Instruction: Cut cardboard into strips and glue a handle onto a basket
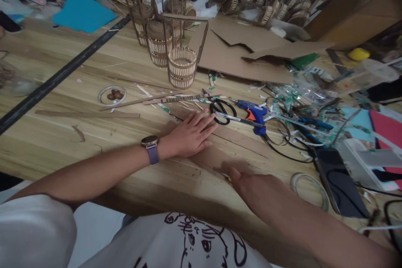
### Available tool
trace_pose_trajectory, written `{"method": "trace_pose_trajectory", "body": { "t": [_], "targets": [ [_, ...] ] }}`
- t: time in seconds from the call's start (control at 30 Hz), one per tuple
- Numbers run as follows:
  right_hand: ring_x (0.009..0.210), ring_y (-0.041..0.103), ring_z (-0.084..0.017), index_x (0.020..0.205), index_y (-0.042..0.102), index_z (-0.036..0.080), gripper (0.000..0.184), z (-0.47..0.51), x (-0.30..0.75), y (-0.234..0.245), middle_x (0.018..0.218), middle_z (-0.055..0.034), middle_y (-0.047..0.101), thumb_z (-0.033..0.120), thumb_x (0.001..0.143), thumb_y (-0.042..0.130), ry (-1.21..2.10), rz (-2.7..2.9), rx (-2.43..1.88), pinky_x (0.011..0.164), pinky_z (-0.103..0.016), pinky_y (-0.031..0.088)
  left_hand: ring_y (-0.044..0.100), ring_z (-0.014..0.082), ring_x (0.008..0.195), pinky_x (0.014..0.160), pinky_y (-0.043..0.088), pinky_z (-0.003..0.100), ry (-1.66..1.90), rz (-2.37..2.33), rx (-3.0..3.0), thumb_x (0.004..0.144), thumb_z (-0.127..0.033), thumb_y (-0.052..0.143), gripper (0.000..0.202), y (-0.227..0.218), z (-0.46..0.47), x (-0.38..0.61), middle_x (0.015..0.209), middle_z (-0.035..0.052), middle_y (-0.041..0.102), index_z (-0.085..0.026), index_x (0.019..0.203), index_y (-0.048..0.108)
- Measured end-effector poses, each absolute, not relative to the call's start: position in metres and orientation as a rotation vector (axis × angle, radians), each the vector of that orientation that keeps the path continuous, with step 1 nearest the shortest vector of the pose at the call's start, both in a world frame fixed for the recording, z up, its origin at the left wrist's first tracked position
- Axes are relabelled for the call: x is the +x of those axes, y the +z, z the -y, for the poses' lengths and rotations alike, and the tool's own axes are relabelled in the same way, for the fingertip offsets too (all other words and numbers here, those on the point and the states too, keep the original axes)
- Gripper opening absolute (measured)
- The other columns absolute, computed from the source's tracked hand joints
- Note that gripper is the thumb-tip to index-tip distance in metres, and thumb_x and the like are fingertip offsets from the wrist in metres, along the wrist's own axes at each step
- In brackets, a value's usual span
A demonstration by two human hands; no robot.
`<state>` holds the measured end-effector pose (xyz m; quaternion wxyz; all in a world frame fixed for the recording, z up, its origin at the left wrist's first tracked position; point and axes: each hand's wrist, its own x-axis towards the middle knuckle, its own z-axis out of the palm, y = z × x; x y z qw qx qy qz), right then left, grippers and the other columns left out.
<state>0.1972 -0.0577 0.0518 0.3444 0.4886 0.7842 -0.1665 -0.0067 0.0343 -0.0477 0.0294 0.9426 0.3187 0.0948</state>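
Observation:
My left hand (193, 134), with a watch on its wrist, lies flat with fingers spread on a brown cardboard piece (209, 159). To its right my right hand (254, 184) is closed around what looks like a craft knife (228, 177). Only a thin pale tip and a bit of yellow show; the rest is hidden in the fist. The tip meets the cardboard's near edge. Just beyond my left fingertips lie black-handled scissors (221, 111), a pen (240, 119) and a printed cardboard strip (185, 98).
A blue glue gun (256, 113) lies right of the scissors. Slatted wooden buckets (182, 67) with tall handles stand beyond, beside a large cardboard sheet (245, 56). A phone (339, 180), a tape roll (309, 190) and scraps crowd the right. A dark bar (65, 71) crosses the left.

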Motion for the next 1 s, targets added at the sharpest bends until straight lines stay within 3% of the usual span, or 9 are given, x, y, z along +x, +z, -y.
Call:
{"method": "trace_pose_trajectory", "body": {
  "t": [0.57, 0.73, 1.0],
  "targets": [
    [0.056, 0.074, -0.022, 0.12, 0.06, 0.024, 0.049, 0.074, 0.229, 0.025, 0.072, -0.0022, 0.076, -0.002, 0.079, 0.051, -0.238, -2.178, 1.251, 0.04, -0.027, 0.02, 0.014, 0.0378, 0.155, 0.124, 0.017, 0.057, 0.29, -0.983, 2.925, 0.106, -0.048, 0.04, 0.06, -0.046, -0.033, -0.007, 0.165, 0.0186, 0.029, -0.011, 0.153, 0.041],
    [0.056, 0.074, -0.023, 0.113, 0.062, 0.023, 0.044, 0.075, 0.233, 0.023, 0.072, -0.0023, 0.076, -0.002, 0.079, 0.051, -0.301, -2.194, 1.276, 0.04, -0.026, 0.022, 0.012, 0.0364, 0.156, 0.124, 0.016, 0.057, 0.289, -0.986, 2.912, 0.106, -0.048, 0.041, 0.06, -0.046, -0.033, -0.008, 0.165, 0.0182, 0.029, -0.012, 0.153, 0.041],
    [0.055, 0.073, -0.021, 0.119, 0.063, 0.022, 0.05, 0.079, 0.244, 0.022, 0.075, -0.0052, 0.077, -0.002, 0.077, 0.048, -0.303, -2.207, 1.252, 0.041, -0.026, 0.026, 0.015, 0.038, 0.155, 0.124, 0.018, 0.059, 0.291, -0.978, 2.921, 0.106, -0.047, 0.04, 0.06, -0.046, -0.033, -0.007, 0.165, 0.0192, 0.029, -0.011, 0.153, 0.041]
  ]
}}
